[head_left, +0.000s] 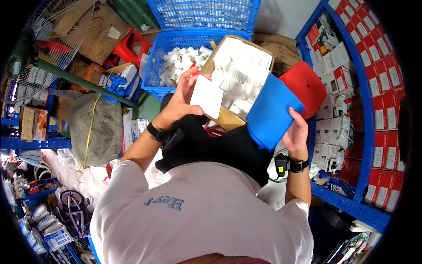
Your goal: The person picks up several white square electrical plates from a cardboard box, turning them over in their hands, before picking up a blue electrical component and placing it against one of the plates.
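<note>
My left hand [178,103] is closed on the edge of a white rectangular plate [207,97] with rounded corners, tilted over the near left side of an open cardboard box [235,122]. A small red spot shows by its fingertips, too small to make out. Many white plates [244,70] lie stacked and loose in the box. My right hand [296,134] grips a blue cloth [273,110] between thumb and fingers. The cloth hangs over the box's right side and hides part of it. Part of the right fingers is behind the cloth.
Behind the box stands a blue plastic crate [154,59] of white pipe fittings [180,61]. A red plastic seat [305,86] is at the right, beside a blue shelf [363,110] with red and white boxes. A fan [52,48] and a grey cloth-covered bundle [94,127] stand left.
</note>
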`<state>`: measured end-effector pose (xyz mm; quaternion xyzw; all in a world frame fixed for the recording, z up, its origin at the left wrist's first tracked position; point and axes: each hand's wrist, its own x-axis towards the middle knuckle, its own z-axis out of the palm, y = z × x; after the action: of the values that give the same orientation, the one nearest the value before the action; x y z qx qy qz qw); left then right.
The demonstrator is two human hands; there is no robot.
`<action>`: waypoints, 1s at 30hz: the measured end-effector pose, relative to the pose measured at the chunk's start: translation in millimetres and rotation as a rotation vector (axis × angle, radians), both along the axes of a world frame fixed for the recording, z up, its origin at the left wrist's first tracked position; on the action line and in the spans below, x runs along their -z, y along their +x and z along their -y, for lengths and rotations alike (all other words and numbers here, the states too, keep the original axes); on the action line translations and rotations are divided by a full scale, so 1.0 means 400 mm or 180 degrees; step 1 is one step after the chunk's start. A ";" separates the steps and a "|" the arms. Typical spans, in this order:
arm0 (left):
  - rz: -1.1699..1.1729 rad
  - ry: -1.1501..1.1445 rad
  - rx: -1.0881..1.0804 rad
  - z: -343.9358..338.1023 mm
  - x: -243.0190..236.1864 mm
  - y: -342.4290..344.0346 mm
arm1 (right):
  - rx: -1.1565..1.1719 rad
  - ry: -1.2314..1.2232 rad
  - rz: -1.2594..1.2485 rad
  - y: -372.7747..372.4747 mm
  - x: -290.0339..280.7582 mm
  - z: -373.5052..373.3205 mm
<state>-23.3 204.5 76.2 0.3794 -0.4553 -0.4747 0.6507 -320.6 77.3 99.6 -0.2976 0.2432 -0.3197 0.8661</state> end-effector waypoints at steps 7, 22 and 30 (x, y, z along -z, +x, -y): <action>0.0753 -0.0625 -0.0740 -0.017 -0.008 -0.101 | -0.0799 -0.0771 0.0262 0.256 -0.007 -0.097; 0.0596 0.0030 -0.0200 0.012 0.076 -0.165 | -0.1021 -0.2799 -0.0614 0.185 0.023 -0.107; 0.0016 0.0182 0.0086 -0.001 0.068 -0.161 | -0.1003 -0.3195 -0.0814 0.167 0.054 -0.109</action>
<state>-87.7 205.0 49.0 0.3928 -0.4482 -0.4953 0.6320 -254.0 120.8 78.2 -0.7442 0.1165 -0.2241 0.6184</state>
